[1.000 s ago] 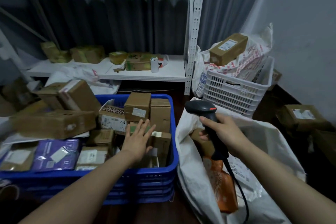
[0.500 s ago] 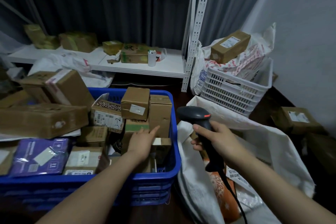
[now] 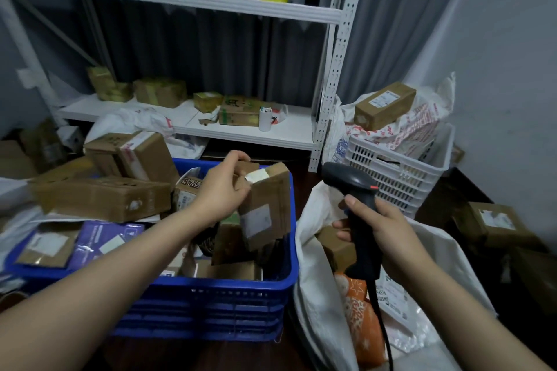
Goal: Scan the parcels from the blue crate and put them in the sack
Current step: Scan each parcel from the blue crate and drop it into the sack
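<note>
Brown cardboard fills most of the view: the blue crate (image 3: 211, 288) is heaped with boxed parcels, and one of them, a small parcel (image 3: 271, 190), is in the left hand (image 3: 221, 190). The fingers and thumb are curled round its upper end, and it stands tilted on end over the right-hand part of the crate. A pale label (image 3: 256, 220) on its broad face is turned toward the wearer. Whether its lower edge is clear of the boxes beneath, I cannot tell.

The right hand (image 3: 388, 232) is wrapped tightly round the grip of a black scanner (image 3: 351, 181), with the forefinger lying across the front of the handle. It is held above the open mouth of the white sack (image 3: 313, 265), which stands just beside the crate on the right. An orange packet (image 3: 361, 319) and at least one box already lie inside the sack.

The step in hand looks to be the pick-up that leads into a scan; the parcel is lifted but not yet presented to the scanner. The next move probably calls for bringing parcel and scanner together so the label squarely faces the scanner's window. After that the parcel would swing right, over the sack's rim, and be let go. Plenty of parcels remain in the crate, so the task seems far from finished.
</note>
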